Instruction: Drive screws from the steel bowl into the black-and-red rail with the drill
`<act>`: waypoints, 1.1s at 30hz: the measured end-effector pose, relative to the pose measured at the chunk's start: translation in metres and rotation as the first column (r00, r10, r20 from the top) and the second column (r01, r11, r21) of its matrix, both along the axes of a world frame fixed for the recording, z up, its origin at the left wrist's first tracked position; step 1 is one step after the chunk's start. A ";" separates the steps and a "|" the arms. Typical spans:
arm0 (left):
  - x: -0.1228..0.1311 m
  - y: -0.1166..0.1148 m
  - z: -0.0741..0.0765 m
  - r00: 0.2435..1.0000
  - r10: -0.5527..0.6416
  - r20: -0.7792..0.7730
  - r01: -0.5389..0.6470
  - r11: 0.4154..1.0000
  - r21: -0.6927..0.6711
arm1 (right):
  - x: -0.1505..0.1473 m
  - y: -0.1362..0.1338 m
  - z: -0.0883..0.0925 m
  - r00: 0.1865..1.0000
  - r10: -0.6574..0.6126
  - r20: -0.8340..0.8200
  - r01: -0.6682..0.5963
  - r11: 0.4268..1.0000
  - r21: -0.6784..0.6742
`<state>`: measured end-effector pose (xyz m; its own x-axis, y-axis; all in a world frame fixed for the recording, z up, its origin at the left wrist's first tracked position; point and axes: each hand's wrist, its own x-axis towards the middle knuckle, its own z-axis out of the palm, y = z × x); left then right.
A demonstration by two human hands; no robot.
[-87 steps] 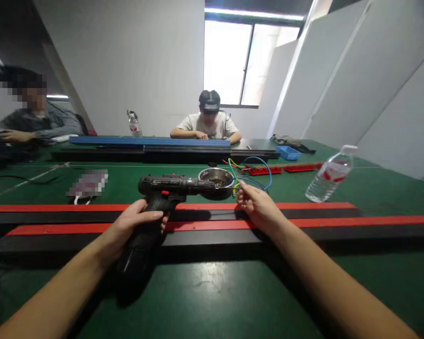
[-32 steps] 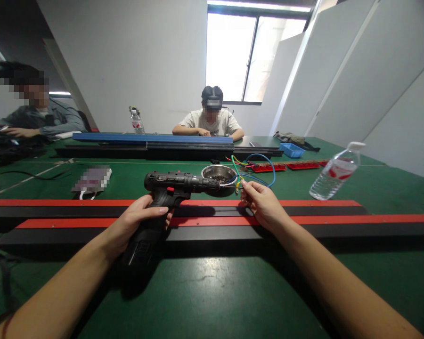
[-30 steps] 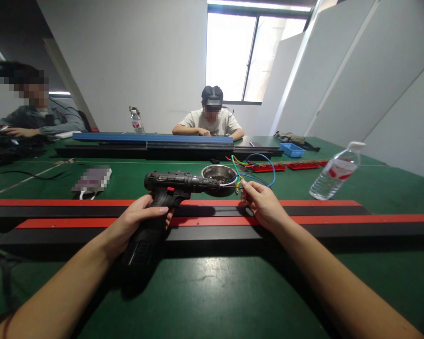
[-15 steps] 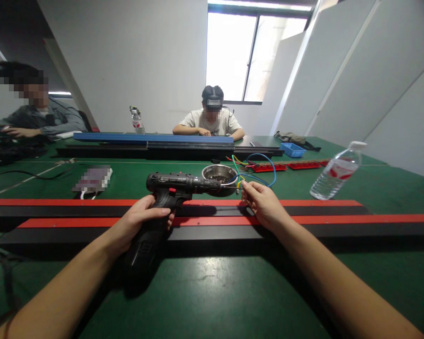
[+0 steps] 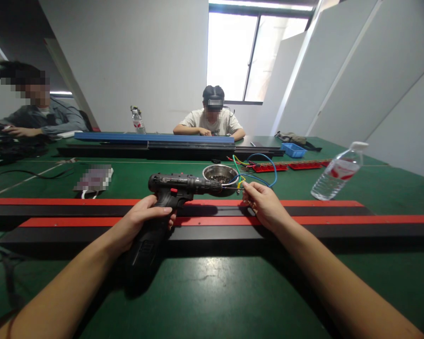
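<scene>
My left hand [image 5: 143, 219] is wrapped around the grip of a black cordless drill [image 5: 176, 183], which lies level and points right. A thin bit [image 5: 232, 188] sticks out of its chuck. At the bit's far end, the thumb and fingers of my right hand [image 5: 265, 202] are pinched together; any small piece between them is hidden. Just behind the chuck stands a metal bowl [image 5: 221, 167] holding small dark pieces, probably screws. Below both hands run two long black bars with red tops, the nearer bar [image 5: 102, 235] and the farther bar [image 5: 74, 203].
Coloured wires [image 5: 273, 165] curl behind my right hand beside red strips [image 5: 272, 167]. A water bottle [image 5: 337, 172] leans at right. Farther back are a blue tray [image 5: 294, 150] and stacked long profiles [image 5: 155, 138]. One person [image 5: 212, 117] sits opposite, another [image 5: 45, 117] at left.
Almost nothing differs. The whole view has shifted very slightly; both hands and the drill keep their positions.
</scene>
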<state>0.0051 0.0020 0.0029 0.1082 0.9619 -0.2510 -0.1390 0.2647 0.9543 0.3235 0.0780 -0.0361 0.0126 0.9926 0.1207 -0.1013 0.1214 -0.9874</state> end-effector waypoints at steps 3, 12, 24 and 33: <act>0.001 0.000 0.000 1.000 0.003 0.005 -0.003 1.000 -0.004 | 0.000 0.000 -0.001 1.000 -0.001 0.001 0.001 1.000 0.009; 0.000 0.001 0.000 1.000 0.016 0.000 -0.016 1.000 -0.005 | 0.001 0.000 -0.001 1.000 0.003 0.021 -0.003 1.000 0.000; 0.000 -0.002 0.002 1.000 -0.008 -0.013 0.008 1.000 -0.003 | 0.001 -0.001 -0.001 1.000 0.010 0.006 -0.010 1.000 -0.006; -0.001 0.002 -0.003 1.000 0.000 -0.013 0.000 1.000 -0.006 | 0.001 0.001 -0.002 1.000 0.003 0.002 -0.003 1.000 0.000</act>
<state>0.0041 0.0044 0.0004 0.1053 0.9604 -0.2579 -0.1270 0.2702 0.9544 0.3241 0.0787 -0.0378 0.0090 0.9926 0.1212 -0.1001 0.1215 -0.9875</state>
